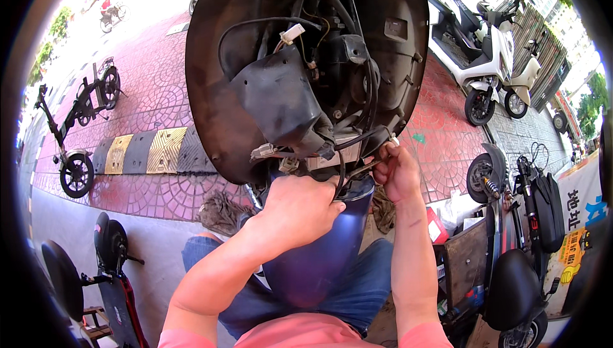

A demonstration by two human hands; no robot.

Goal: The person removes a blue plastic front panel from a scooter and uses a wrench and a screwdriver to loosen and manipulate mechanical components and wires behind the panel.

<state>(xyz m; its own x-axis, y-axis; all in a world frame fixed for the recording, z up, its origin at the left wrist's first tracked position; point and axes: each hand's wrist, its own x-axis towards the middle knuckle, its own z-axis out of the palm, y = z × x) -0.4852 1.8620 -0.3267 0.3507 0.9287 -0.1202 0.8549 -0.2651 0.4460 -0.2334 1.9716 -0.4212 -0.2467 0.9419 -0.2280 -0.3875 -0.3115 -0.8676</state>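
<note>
In front of me stands the opened front of a scooter, with a large dark shell point(214, 86) around exposed wiring and a black plastic housing point(278, 99). Below it, between my knees, is a glossy dark blue fender point(313, 265). My left hand point(300, 204) is closed at the fender's upper edge beside a black cable point(343, 166); what its fingers grip is hidden. My right hand point(399, 169) pinches a thin wire with a small white connector point(393, 138). A slim rod-like piece point(364, 169) runs from its fingers toward the left hand. A white plug point(292, 34) hangs above the housing.
Dark rags point(223, 212) lie left of the fender. A striped speed bump point(150, 152) crosses the paving. A folding bike point(80, 118) and a small scooter point(115, 284) stand left; a white scooter point(491, 60), a black-seated bike point(517, 290) and a red box point(437, 226) are right.
</note>
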